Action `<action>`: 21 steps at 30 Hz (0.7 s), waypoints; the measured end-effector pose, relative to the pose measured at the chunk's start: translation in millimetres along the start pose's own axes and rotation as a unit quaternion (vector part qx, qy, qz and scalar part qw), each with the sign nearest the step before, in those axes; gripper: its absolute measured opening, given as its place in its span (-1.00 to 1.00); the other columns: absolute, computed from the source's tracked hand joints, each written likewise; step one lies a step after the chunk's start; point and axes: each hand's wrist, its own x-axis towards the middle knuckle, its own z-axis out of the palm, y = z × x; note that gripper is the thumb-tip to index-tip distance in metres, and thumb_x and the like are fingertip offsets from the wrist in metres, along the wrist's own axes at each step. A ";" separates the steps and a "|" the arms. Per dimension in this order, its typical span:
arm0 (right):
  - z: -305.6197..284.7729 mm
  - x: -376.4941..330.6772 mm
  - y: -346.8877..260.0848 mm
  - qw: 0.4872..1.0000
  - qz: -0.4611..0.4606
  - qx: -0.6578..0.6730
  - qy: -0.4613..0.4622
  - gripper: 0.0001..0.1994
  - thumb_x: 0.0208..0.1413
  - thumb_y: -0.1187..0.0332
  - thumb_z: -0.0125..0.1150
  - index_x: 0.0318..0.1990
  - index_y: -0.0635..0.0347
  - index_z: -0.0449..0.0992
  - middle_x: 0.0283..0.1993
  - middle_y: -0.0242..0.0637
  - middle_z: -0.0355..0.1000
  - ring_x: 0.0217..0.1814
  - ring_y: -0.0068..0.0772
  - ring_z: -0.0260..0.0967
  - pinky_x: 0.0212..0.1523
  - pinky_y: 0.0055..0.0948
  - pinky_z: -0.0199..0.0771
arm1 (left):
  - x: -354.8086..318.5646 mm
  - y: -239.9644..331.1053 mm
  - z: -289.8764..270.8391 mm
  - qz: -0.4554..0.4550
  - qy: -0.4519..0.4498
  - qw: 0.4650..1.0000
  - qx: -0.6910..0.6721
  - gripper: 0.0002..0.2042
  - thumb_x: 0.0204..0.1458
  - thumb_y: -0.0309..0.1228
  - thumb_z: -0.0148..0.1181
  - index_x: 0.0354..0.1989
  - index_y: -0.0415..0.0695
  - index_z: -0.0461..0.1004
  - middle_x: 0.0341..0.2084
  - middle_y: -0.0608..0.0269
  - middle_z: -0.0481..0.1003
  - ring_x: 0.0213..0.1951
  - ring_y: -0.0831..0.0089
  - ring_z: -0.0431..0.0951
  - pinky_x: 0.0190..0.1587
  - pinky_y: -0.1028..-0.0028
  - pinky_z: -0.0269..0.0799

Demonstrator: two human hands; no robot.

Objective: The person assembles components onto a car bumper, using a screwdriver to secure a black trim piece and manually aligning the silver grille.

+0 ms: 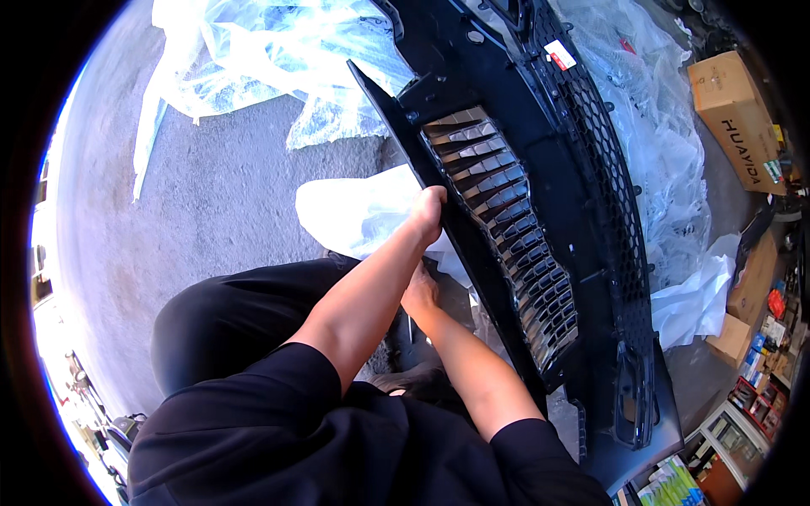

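A large black car bumper (548, 160) stands slanted before me and to the right, its back side showing. A silver-and-dark slatted grille (498, 198) is set in it, beside a black honeycomb mesh (609, 160). My left hand (430, 212) is closed round the bumper's near edge, its fingers partly hidden. Lower down, my right hand (420, 291) looks closed, partly covered by my left forearm. A thin shiny piece (410, 329) shows just below it; I cannot make out what it is.
Clear plastic wrap (245, 59) lies on the grey floor (228, 177), with white foam sheet (346, 211) near my knee. More wrap (666, 177) spreads beyond the bumper. Cardboard boxes (730, 110) and assorted goods stand at the right. My bent knee (219, 312) is at left.
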 end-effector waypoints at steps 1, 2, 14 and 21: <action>-16.2 -4.4 -9.7 1.000 0.011 -0.019 -0.002 -0.33 0.16 0.09 0.33 0.33 0.05 0.15 0.15 0.13 0.40 0.07 0.22 0.52 0.06 0.09 0.55 | 0.6 1.4 -3.2 -0.001 0.003 1.000 -0.007 -0.90 -0.19 -0.55 0.05 -0.65 -0.17 0.30 -0.65 0.28 0.19 -0.55 0.41 0.24 -0.46 0.34 0.18; -31.9 -7.6 -21.8 0.999 0.025 -0.036 -0.001 -0.33 0.16 0.09 0.33 0.34 0.04 0.16 0.15 0.13 0.39 0.07 0.21 0.53 0.06 0.07 0.55 | -0.9 1.4 -4.4 -0.004 0.004 1.000 -0.012 -0.91 -0.18 -0.55 0.05 -0.65 -0.18 0.30 -0.65 0.28 0.19 -0.55 0.40 0.24 -0.46 0.34 0.18; -142.6 -55.5 -74.8 0.979 -0.029 -0.024 -0.199 -0.46 0.07 0.24 0.22 0.21 0.13 0.25 0.03 0.15 0.48 0.02 0.28 0.52 0.04 0.12 0.53 | 3.2 -1.2 -2.0 0.009 -0.022 0.999 -0.022 -0.93 -0.20 -0.54 0.05 -0.64 -0.22 0.32 -0.64 0.23 0.23 -0.54 0.36 0.29 -0.46 0.32 0.25; -380.7 -88.0 -89.9 0.970 -0.146 0.110 0.159 -0.59 0.07 0.49 0.14 0.09 0.25 0.25 -0.18 -0.13 0.42 -0.27 -0.23 0.49 -0.19 -0.25 0.58 | 9.5 -6.0 -10.8 0.024 -0.028 0.999 -0.015 -0.95 -0.20 -0.54 0.04 -0.60 -0.25 0.34 -0.62 0.23 0.28 -0.54 0.36 0.31 -0.46 0.30 0.25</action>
